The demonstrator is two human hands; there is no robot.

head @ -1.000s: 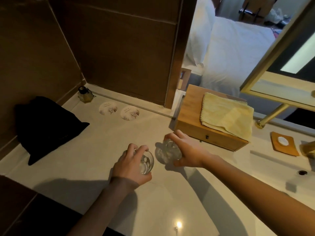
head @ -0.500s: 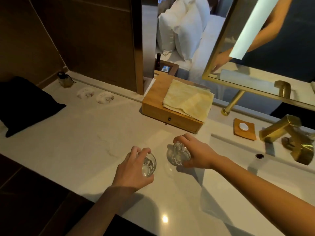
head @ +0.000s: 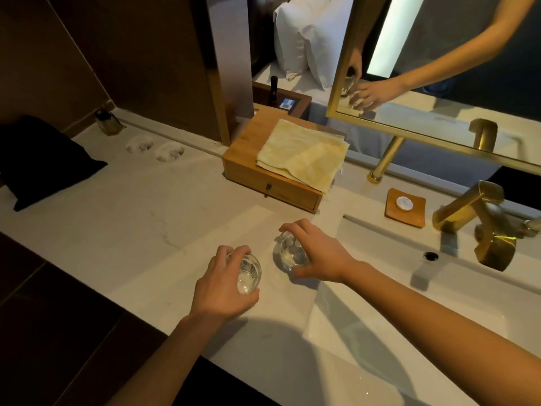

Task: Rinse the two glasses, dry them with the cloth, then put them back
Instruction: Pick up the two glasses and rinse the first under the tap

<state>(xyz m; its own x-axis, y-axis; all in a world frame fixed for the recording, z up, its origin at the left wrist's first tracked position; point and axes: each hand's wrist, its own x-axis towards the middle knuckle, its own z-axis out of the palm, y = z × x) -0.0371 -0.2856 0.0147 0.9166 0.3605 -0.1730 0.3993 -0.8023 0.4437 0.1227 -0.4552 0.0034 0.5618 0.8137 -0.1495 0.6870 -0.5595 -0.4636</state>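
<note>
Two clear drinking glasses are held over the pale marble counter [head: 140, 230]. My left hand [head: 222, 285] grips the left glass [head: 248, 273] from above and the side. My right hand [head: 319, 256] grips the right glass [head: 289, 253] by its rim, just left of the sink basin [head: 409, 303]. Whether the glasses touch the counter I cannot tell. A folded yellow cloth [head: 301, 155] lies on a wooden drawer box [head: 263, 183] behind the hands. The gold faucet [head: 480, 221] stands at the sink's far right.
Two round paper coasters [head: 155, 148] lie at the back left near a small bottle [head: 106, 123]. A black bag [head: 38, 162] rests at the far left. A wooden soap dish [head: 405, 206] sits behind the basin. A gold-framed mirror [head: 439, 83] hangs above it.
The view has swung right, bringing the sink, faucet and mirror into sight. Both hands, each holding a glass, have moved away from the coasters toward the basin.
</note>
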